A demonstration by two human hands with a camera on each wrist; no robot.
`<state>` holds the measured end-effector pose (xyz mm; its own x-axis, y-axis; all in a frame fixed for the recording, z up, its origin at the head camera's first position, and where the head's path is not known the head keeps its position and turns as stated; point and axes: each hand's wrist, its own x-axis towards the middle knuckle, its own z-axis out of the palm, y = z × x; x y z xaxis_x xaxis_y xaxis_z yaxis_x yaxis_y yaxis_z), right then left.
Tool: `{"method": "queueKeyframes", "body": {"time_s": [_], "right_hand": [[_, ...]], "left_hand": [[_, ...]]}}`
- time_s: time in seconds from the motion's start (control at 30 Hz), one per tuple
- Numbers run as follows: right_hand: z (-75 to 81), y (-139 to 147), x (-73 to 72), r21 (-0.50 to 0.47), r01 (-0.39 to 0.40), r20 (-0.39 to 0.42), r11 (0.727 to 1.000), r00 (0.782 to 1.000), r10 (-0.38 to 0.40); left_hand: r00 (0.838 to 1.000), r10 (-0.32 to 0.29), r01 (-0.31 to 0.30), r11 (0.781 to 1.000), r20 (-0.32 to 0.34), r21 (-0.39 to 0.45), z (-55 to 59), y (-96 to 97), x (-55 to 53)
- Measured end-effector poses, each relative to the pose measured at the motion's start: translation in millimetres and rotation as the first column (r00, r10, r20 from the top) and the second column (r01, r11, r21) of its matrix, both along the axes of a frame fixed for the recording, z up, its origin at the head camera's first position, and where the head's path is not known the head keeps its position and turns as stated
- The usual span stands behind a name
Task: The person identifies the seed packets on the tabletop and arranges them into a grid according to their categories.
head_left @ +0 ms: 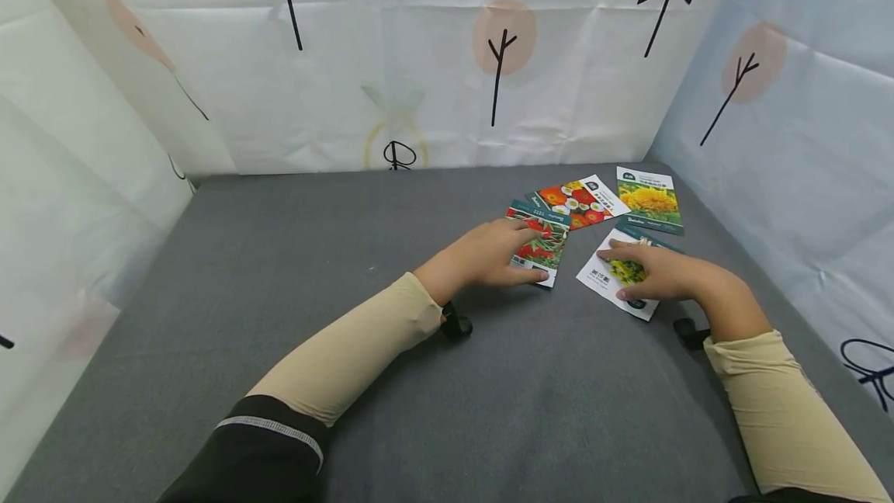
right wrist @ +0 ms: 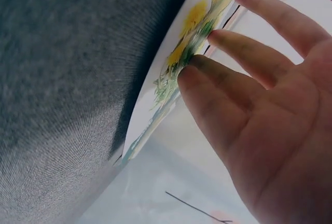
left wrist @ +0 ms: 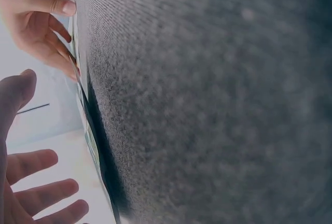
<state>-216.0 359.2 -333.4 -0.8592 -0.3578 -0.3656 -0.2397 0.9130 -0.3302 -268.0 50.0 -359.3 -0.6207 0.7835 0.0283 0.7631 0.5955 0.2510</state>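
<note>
Four packets fan out at the far right of the gray tabletop (head_left: 300, 270), and there's a broad run of cloth to their left and more in front. The back packet with the yellow bloom (head_left: 649, 200) sits tight in the corner, its right side near the table's right edge and the patterned wall sheet (head_left: 447, 115) rising just beyond. The orange-flower packet (head_left: 585, 200) angles in beside it, its lower-left end meeting the top of the red-pictured packet (head_left: 547, 254). A narrow strip of cloth separates that red one from the front yellow-flower packet (head_left: 618, 273), which lies tilted with its far end right by the back one; overlap there, I can't tell.

Now the hands! The left hand (head_left: 489, 256) reaches in from the left, palm down over the red packet, fingers apart and extended, thumb out by the packet's near end. It isn't clamped on anything; whether the tips make contact, I can't tell. The right hand (head_left: 663, 268) bends in at the wrist from the right, its long fingers fairly straight, tips down on the front packet's face, thumb set apart near its lower edge.
</note>
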Motion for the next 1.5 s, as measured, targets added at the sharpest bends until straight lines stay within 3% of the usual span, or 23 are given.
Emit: {"method": "queueKeyframes", "body": {"time_s": [0.5,0.73,1.07,1.33,1.5], "right_hand": [[-2.0,-1.3,0.9,-0.022,0.004,0.021,1.000,1.000,-0.003],[-1.8,-4.7,2.4,-0.042,0.014,0.039,0.999,0.999,-0.012],[0.0,-4.9,3.0,-0.046,-0.027,-0.035,0.999,0.999,0.026],[-0.7,-4.5,1.4,0.012,0.000,-0.190,1.000,0.982,0.002],[0.1,-7.5,1.6,0.039,0.054,-0.135,0.998,0.990,-0.048]], "left_hand": [[1.000,0.028,-0.027,0.999,0.011,-0.017,-4.7,5.6,-2.4],[0.998,0.049,-0.048,0.999,0.046,-0.026,-5.0,6.5,-2.5],[0.997,0.067,-0.064,0.996,0.043,-0.064,-3.6,11.5,-4.7],[0.996,0.074,-0.070,0.994,0.041,-0.080,-3.4,14.9,-6.3],[0.996,0.078,-0.073,0.992,0.049,-0.102,-4.5,16.6,-6.5]]}}
